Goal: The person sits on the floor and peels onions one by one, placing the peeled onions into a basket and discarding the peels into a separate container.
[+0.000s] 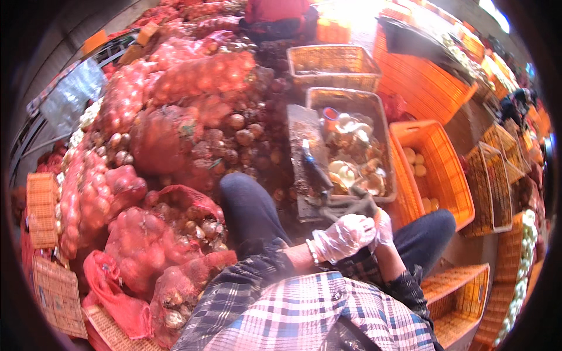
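Observation:
In front of my lap, my left hand, in a clear plastic glove, has its fingers curled against my right hand, which is also in thin clear plastic. Whether either grips anything is hidden. Just beyond them a dark grey cloth or fabric glove lies over the near end of a dirty board. On the board rests a tool with a blue and dark handle. Beside it a plastic crate contains onion peelings and cut pieces and a blue-rimmed orange ring.
An orange crate at the right holds several peeled onions. Red mesh sacks of onions crowd the left, with loose onions ahead. Another crate stands beyond, near a person in red. More crates flank me.

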{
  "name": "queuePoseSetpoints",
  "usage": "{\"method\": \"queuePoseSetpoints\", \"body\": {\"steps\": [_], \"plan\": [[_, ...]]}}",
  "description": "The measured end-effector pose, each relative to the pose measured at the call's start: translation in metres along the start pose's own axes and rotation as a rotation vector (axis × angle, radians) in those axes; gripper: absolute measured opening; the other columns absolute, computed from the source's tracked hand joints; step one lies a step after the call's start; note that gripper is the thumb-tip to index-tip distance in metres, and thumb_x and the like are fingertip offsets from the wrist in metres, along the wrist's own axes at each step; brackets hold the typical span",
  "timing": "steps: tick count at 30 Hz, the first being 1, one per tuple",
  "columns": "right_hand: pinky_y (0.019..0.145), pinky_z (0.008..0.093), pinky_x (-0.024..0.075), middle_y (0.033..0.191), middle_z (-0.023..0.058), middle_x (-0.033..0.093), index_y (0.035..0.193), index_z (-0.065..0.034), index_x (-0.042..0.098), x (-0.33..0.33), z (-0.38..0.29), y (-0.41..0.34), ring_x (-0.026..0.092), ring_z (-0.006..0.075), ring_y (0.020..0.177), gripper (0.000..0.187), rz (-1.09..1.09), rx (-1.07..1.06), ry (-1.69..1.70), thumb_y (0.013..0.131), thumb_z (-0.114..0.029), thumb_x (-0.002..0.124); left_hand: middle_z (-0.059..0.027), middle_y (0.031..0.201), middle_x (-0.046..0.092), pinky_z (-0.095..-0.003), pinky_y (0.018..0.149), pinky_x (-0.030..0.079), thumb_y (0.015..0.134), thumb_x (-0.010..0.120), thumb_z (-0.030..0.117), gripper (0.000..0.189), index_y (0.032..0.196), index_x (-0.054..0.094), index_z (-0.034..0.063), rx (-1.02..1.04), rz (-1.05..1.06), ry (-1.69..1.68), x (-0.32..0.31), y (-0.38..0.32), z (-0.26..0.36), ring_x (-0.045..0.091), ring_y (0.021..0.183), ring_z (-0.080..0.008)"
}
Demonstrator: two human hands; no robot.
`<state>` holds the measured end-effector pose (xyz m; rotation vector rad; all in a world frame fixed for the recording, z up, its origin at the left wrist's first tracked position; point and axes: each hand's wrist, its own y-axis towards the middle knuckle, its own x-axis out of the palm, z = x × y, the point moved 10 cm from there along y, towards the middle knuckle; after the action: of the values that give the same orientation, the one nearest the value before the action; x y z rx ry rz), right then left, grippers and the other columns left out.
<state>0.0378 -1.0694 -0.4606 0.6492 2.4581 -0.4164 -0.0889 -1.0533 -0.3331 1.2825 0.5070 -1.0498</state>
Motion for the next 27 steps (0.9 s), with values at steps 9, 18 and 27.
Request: {"method": "queuePoseSetpoints", "body": {"steps": [9,18,27], "plan": [[0.121,0.0508,0.0301,0.157,0.0137,0.043,0.152,-0.0104,0.041,0.032,-0.092,0.062,0.04,0.0306,0.146,0.068,-0.528,-0.087,1.96,0.105,-0.059,0.033,-0.0088,0.087,0.06,-0.0345,0.069,0.054,0.083,0.062,0.014,0.01,0.09,0.064,0.0082,0.0,-0.003,-0.169,-0.002,0.001,0.012,0.065,0.08,-0.0244],[0.121,0.0532,0.025,0.155,0.0079,0.047,0.15,-0.0252,0.046,0.0,-0.124,0.012,0.041,0.0304,0.144,0.059,-0.373,0.114,1.893,0.104,-0.059,0.034,-0.0093,0.095,0.058,-0.0361,0.069,0.052,0.087,0.057,0.015,0.013,0.096,0.064,0.0079,0.095,-0.096,-0.171,0.03,-0.011,0.031,0.064,0.081,-0.0253],[0.106,0.0376,0.0423,0.137,0.0036,0.061,0.153,-0.0192,0.043,0.004,-0.057,0.059,0.056,0.0189,0.126,0.055,-0.016,0.066,1.248,0.103,-0.038,0.056,-0.0093,0.093,0.061,-0.039,0.069,0.056,0.086,0.059,0.014,0.012,0.097,0.063,0.0082,0.123,-0.346,-0.14,0.017,0.005,0.008,0.067,0.081,-0.0277]]}}
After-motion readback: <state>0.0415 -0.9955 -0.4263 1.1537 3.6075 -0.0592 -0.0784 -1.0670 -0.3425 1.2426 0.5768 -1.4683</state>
